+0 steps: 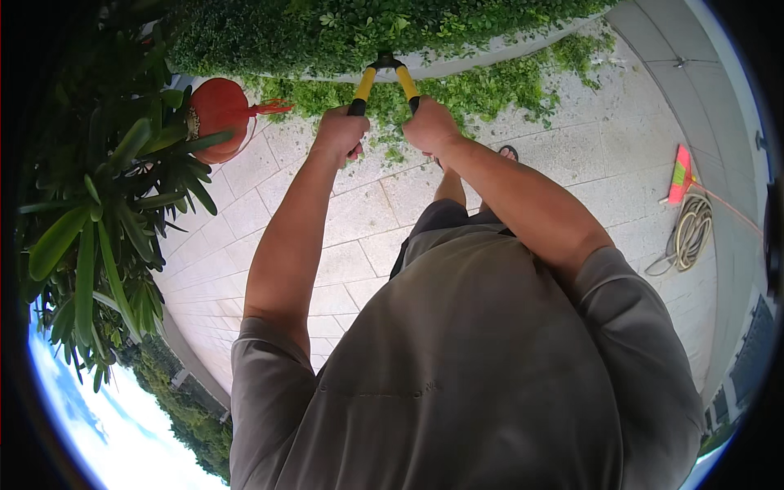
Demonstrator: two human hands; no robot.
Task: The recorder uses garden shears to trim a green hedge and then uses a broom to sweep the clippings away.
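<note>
Both my hands hold a pair of hedge shears (385, 60) with yellow handles and black grips, stretched out before me. My left hand (340, 133) is wrapped around one grip, and my right hand (430, 125) around the other. A narrow gap parts the two handles. The black pivot lies against the edge of a leafy green hedge (275, 40), and the blades are hidden by it. Cut leafy clippings (490, 92) lie along the foot of the pale planter curb (527, 54), under and beyond my hands.
A red lantern with a tassel (220, 119) hangs at the left beside a long-leaved plant (92, 239). To the right, a coiled hose (691, 233) and a pink and green broom head (680, 174) lie by a wall (680, 73). Stone paving (355, 214) spreads below.
</note>
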